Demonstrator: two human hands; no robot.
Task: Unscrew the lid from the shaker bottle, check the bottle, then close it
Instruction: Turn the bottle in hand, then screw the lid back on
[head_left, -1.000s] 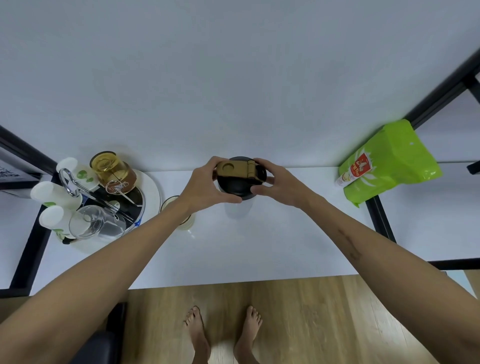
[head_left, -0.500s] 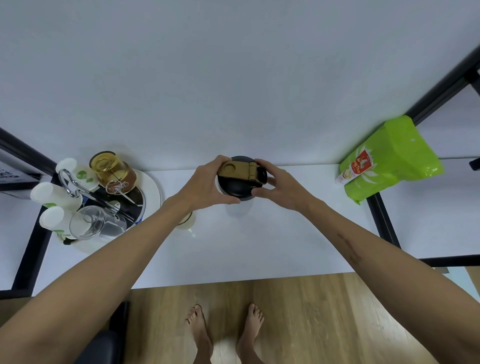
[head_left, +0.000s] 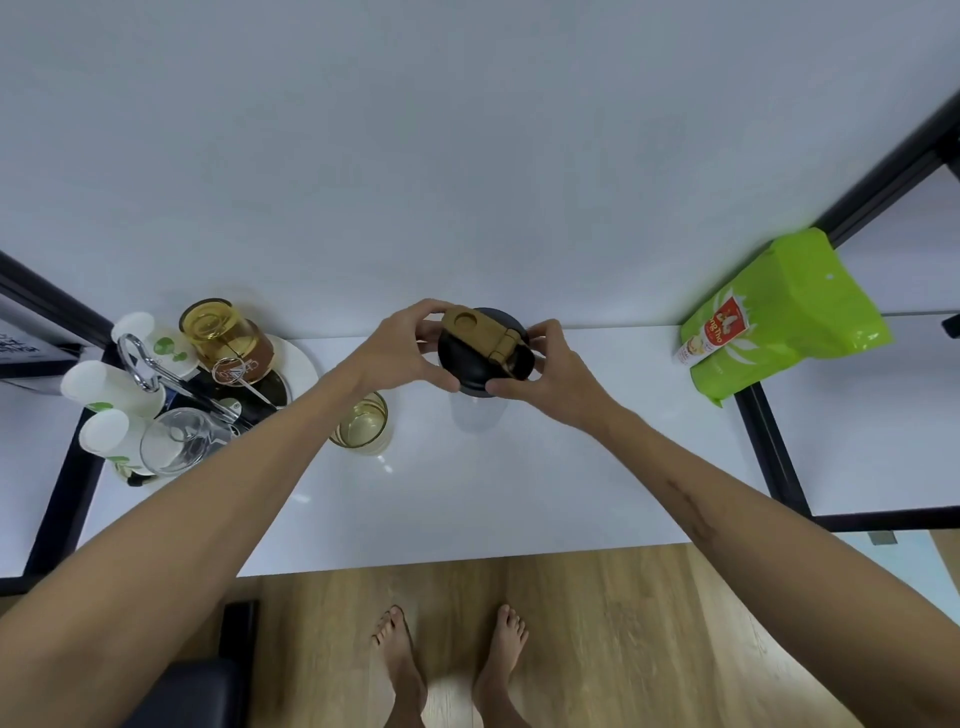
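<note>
The shaker bottle stands upright on the white table, seen from above. Its black lid (head_left: 470, 366) carries a tan flip cap across the top, and the clear body (head_left: 478, 413) shows faintly below it. My left hand (head_left: 400, 348) grips the lid's left rim with thumb and fingers. My right hand (head_left: 550, 369) grips the lid's right rim. The body is mostly hidden beneath the lid and my hands.
A glass of pale yellow liquid (head_left: 361, 423) stands just left of the bottle, under my left forearm. A round tray (head_left: 298, 364) at the left holds an amber jar, white cups, a clear glass and utensils. A green pouch (head_left: 779, 317) leans at the right.
The tan flip cap has turned clockwise, its hinge end swinging toward the lower right, as both hands twist the lid. The bottle stays in place.
</note>
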